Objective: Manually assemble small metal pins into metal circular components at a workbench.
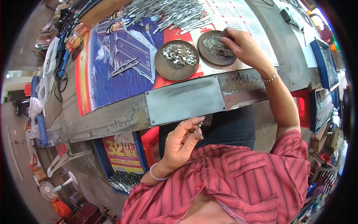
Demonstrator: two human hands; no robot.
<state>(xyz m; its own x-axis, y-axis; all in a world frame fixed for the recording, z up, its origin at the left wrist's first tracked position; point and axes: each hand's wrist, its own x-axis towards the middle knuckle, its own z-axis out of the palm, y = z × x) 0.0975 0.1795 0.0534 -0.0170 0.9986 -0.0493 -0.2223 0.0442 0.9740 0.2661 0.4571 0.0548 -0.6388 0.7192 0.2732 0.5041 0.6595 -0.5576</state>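
Close to my body, below the table's front edge, my left hand [181,143] pinches a small shiny metal piece [198,127] between thumb and fingers; its exact kind is too small to make out. My right hand [240,45] reaches over the right-hand brown dish [201,56], its fingertips together at the small metal pins [214,47] inside. Whether a pin is between those fingertips cannot be seen. Just left of that stands a second brown dish [167,72], holding many small round silver discs [181,54].
A large pile of slim metal strips [167,15] covers the far middle of the table, with a few loose strips [125,67] nearer left. A pale plate [184,100] is fixed at the front edge. Blue trays [323,61] stand right; another blue bin [125,164] sits below left.
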